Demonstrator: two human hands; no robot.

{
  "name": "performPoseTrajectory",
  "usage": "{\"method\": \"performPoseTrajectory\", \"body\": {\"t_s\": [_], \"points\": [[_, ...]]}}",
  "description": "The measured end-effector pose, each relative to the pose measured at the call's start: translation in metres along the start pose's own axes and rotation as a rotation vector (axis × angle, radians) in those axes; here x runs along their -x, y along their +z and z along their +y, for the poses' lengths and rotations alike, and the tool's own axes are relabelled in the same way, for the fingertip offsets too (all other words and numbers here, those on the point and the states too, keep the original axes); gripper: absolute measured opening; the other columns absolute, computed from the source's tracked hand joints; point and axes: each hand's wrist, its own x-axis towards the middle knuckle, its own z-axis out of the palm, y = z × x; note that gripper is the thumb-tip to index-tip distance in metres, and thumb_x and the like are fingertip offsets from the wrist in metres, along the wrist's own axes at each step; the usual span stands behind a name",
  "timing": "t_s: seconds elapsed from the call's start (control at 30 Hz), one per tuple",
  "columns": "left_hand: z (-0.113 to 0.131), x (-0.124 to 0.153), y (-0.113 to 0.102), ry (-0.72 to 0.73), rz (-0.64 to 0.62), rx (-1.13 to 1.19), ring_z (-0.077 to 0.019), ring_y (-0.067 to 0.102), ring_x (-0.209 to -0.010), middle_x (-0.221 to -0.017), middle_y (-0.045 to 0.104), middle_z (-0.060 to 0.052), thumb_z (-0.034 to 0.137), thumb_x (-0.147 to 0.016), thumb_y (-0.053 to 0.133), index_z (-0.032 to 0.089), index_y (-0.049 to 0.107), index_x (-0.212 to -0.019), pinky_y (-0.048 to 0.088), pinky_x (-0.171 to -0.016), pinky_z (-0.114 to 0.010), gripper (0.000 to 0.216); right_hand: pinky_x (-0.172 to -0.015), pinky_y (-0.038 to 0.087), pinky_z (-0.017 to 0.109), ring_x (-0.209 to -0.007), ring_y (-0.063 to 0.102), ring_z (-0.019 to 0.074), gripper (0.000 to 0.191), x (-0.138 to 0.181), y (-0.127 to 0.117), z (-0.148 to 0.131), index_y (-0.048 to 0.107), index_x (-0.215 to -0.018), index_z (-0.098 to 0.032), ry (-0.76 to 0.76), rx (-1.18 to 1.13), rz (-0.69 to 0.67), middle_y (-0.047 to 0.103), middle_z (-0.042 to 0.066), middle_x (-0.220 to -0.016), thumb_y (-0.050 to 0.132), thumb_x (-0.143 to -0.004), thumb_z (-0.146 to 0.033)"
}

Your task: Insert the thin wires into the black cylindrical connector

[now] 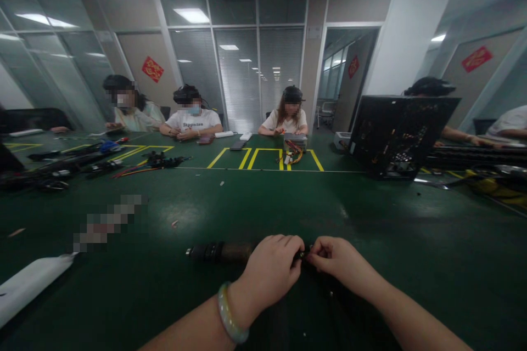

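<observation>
Left hand (274,264) closed around dark cylinder (234,253) near worktop (247,197) front edge; right hand (333,259) pinched closed at its end, hold unclear. Work looked unfinished; remainder indeterminable.

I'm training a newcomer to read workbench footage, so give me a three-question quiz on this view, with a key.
1. Which wrist wears a bangle?
2. True or false: the right hand is touching the upright black case.
3. Fill in: the broad lines on the green table are ____.

Key: 1. Left. 2. False; it is close to the left hand, which covers part of a dark cylindrical item. 3. Yellow.
</observation>
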Motion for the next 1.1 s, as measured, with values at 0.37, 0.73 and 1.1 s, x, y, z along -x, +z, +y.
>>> {"method": "performPoseTrajectory", "body": {"t_s": [0.37,0.73,1.1], "points": [[-0.0020,0.0007,0.0038,0.008,0.029,0.035,-0.0206,0.057,-0.090,-0.095,0.062,-0.001,0.020,-0.088,0.057,0.022,0.054,-0.098,0.043,-0.084,-0.035,0.011,-0.054,0.041,0.020,-0.063,0.063,0.0147,0.016,-0.0011,0.0004,0.0024,0.065,-0.080,-0.018,0.012,0.010,-0.004,0.068,-0.001,-0.068,0.064,-0.085,-0.033],[-0.0020,0.0007,0.0022,0.011,0.023,0.025,-0.0195,0.057,-0.091,-0.096,0.062,0.000,0.019,-0.088,0.058,0.022,0.055,-0.096,0.043,-0.085,-0.035,0.009,-0.056,0.043,0.020,-0.065,0.063,0.0150,0.017,0.0005,-0.0016,0.0022,0.065,-0.083,-0.018,0.006,-0.021,-0.033,0.068,-0.001,-0.071,0.063,-0.086,-0.034],[-0.0064,-0.0002,0.0080,0.051,0.045,0.053,-0.0203,0.058,-0.094,-0.098,0.064,-0.001,0.019,-0.089,0.057,0.021,0.058,-0.094,0.043,-0.089,-0.035,0.005,-0.054,0.039,0.020,-0.062,0.059,0.0136,0.014,-0.0001,-0.0021,-0.0016,0.067,-0.083,-0.017,-0.017,-0.023,-0.037,0.066,-0.001,-0.068,0.063,-0.085,-0.031]]}}
